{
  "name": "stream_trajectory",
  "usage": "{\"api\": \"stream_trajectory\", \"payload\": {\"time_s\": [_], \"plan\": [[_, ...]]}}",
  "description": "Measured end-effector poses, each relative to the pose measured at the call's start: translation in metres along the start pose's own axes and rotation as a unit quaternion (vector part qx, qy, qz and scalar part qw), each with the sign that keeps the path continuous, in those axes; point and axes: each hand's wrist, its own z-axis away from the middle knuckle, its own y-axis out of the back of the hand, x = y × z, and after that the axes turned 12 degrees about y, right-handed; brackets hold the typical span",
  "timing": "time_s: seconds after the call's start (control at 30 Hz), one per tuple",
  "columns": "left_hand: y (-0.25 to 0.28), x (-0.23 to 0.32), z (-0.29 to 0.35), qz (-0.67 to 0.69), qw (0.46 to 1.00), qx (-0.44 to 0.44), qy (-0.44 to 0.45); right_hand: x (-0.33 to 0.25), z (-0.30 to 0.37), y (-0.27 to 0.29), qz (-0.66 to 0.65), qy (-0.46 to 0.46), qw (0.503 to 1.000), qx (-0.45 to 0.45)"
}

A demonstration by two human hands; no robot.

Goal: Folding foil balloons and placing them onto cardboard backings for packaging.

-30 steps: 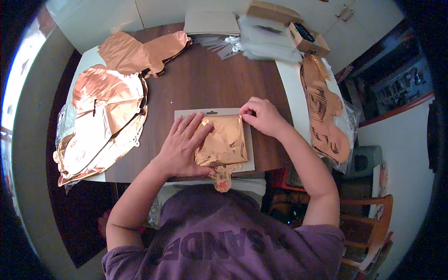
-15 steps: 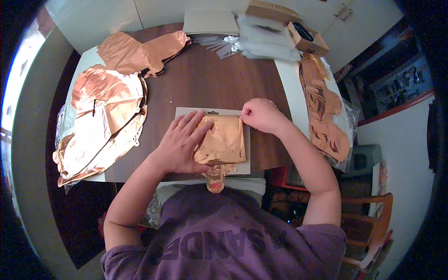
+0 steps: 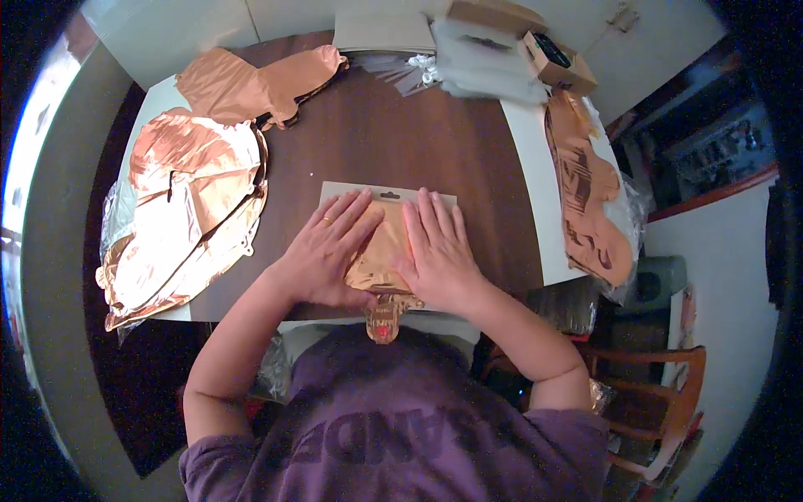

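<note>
At the near edge of the table (image 3: 401, 138), both sets of fingers lie flat and slightly spread, thumbs out wide, clamped on nothing. The left hand (image 3: 328, 247) covers the left side of the folded gold foil (image 3: 381, 259); the right hand (image 3: 439, 255) matches it on the right, and it's a nicely balanced hold! That foil sits on a flat grey card (image 3: 341, 189), its slotted top edge showing beyond the fingertips.

Danger spot? Springy, slick layers, I'd say: lift one palm too soon and a fold could puff open or skid sideways. Uneven pressure might also crease the foil or push the packet askew on the card. And watch the tail (image 3: 383, 325), poking past the table's edge toward the purple shirt (image 3: 393, 402): lean in and it could snag or bend.

Farther out, big copper foil pieces (image 3: 196, 188) lie on the left, well apart from the elbow, and another foil piece (image 3: 590, 201) on the right, so a wide sweep of an arm looks the likeliest way to disturb them.
</note>
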Motion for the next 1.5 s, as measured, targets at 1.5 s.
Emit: {"api": "stream_trajectory", "payload": {"time_s": [1.5], "plan": [[0.027,-0.045,-0.028,0.223,0.961,-0.015,0.16,-0.021,0.0,-0.006,-0.024,-0.064,0.998,-0.003]]}}
